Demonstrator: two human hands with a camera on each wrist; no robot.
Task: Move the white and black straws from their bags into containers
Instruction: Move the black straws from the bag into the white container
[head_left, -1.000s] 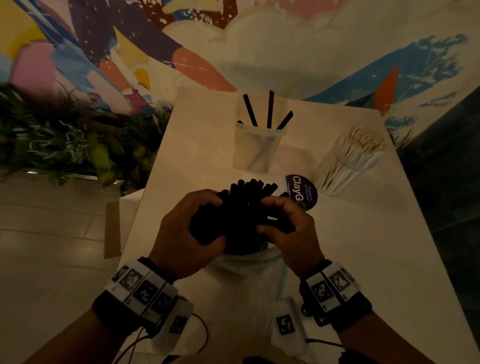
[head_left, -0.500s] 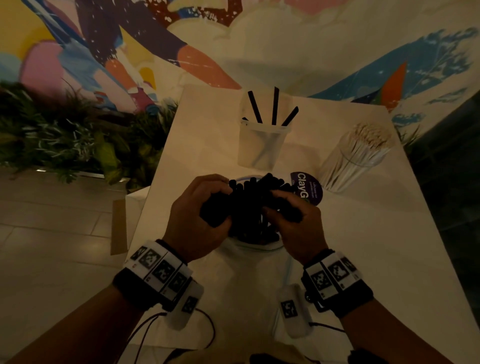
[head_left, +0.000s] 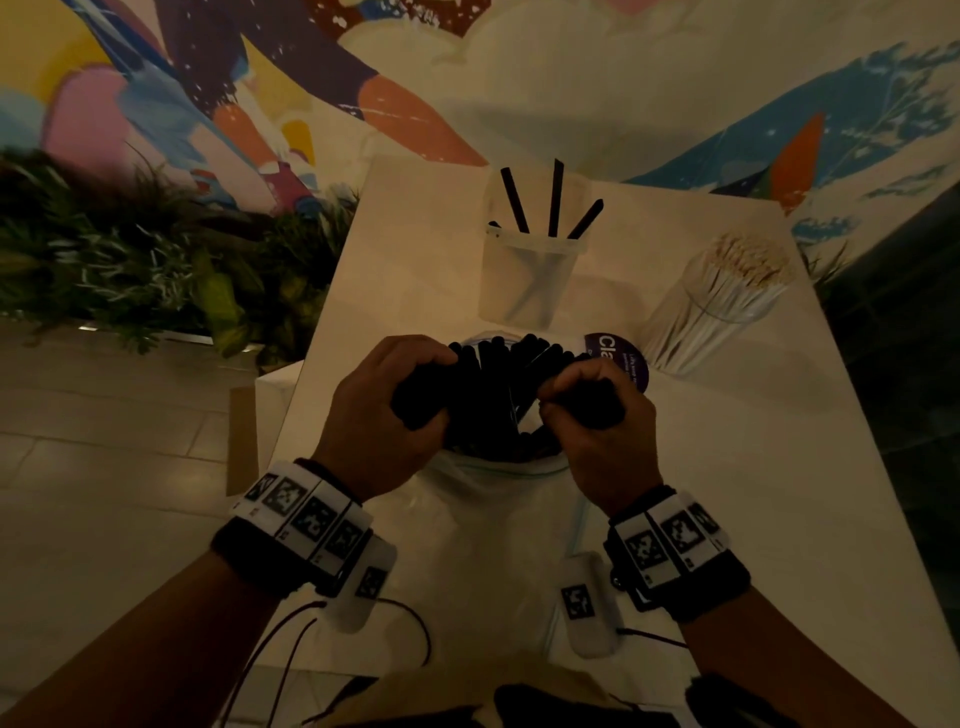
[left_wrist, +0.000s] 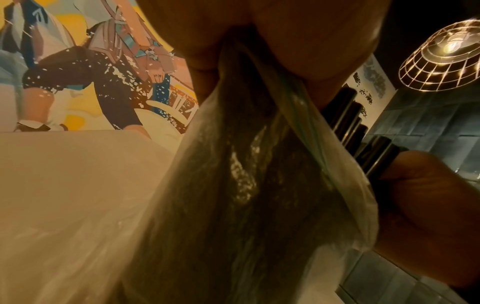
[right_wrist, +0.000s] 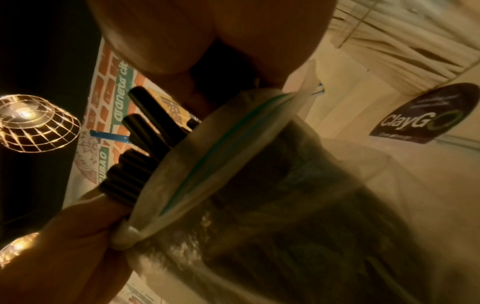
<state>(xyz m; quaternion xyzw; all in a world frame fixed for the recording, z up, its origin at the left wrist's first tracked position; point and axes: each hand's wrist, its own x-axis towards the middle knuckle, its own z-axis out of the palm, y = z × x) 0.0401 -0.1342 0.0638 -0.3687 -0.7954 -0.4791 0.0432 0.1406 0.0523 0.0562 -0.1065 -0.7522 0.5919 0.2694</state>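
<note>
A thick bundle of black straws (head_left: 498, 400) sticks out of a clear zip bag (head_left: 483, 525) standing on the white table (head_left: 753, 493). My left hand (head_left: 384, 415) grips the bundle's left side together with the bag's rim (left_wrist: 262, 98). My right hand (head_left: 592, 415) curls round a clump of black straws (right_wrist: 145, 144) on the right. Behind them stands a clear square container (head_left: 530, 280) with three black straws (head_left: 555, 202) in it. At the right a round clear container (head_left: 717, 317) holds many white straws (head_left: 743, 265).
A purple round ClayGo sticker (head_left: 623, 358) lies on the table behind my right hand. Green plants (head_left: 156, 270) line the left side below a colourful mural. The table's left edge drops to a tiled floor. Wire-cage lamps (left_wrist: 441, 55) hang overhead.
Both hands have spread slightly apart on the bundle. The right hand has pulled a clump of black straws out to the right, fanning the tops.
</note>
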